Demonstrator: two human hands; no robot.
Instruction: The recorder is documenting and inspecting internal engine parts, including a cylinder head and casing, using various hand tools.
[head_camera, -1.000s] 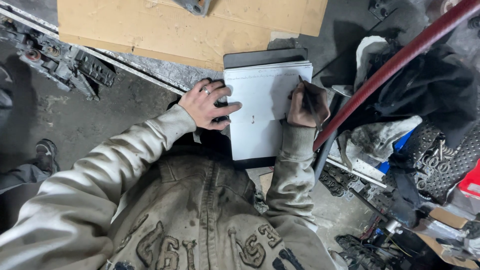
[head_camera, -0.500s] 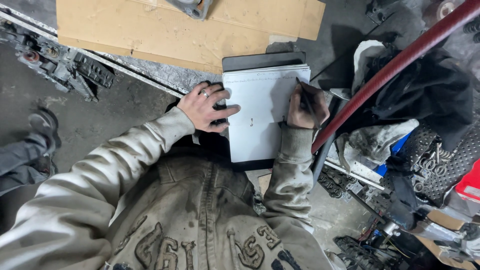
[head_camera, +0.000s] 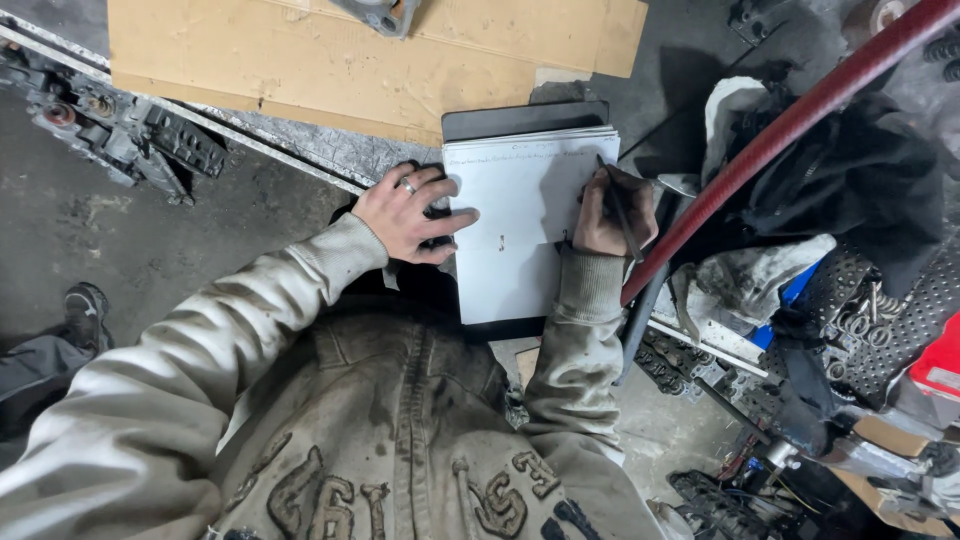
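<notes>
Place: at centre of the head view, over a dirty grey workshop floor (head_camera: 150, 250), propped against the lap.
Pad: white paper notepad on a dark stiff backing board (head_camera: 525, 225), lying between both hands, its far edge just short of a flat brown cardboard sheet (head_camera: 330, 60).
Left hand: left hand (head_camera: 408, 215), ring on one finger, pressed on the pad's left edge; fingers spread fairly wide and flat, thumb reaching onto the paper, steadying rather than gripping.
Right hand: right hand (head_camera: 605, 210) at the pad's right edge; fingers curled tight around a thin dark pen (head_camera: 620, 205), tip pointing to the far right of the sheet.
Done so far: one faint handwritten line across the far edge of the page, plus a small lone mark near the middle.
Left to do: most of the sheet blank, so judged an early stage of the writing.
Change from earlier frames: hands, pad and pen in near-identical positions; slight drift of the view only; at far left, a dark shoe and trouser leg (head_camera: 85, 310) of someone nearby now lower in the view than half a second ago.
Surroundings: red curved metal tube (head_camera: 800, 120) crossing just right of the writing hand; greasy grey engine part (head_camera: 110, 130) far left; rags and perforated metal to the right.
</notes>
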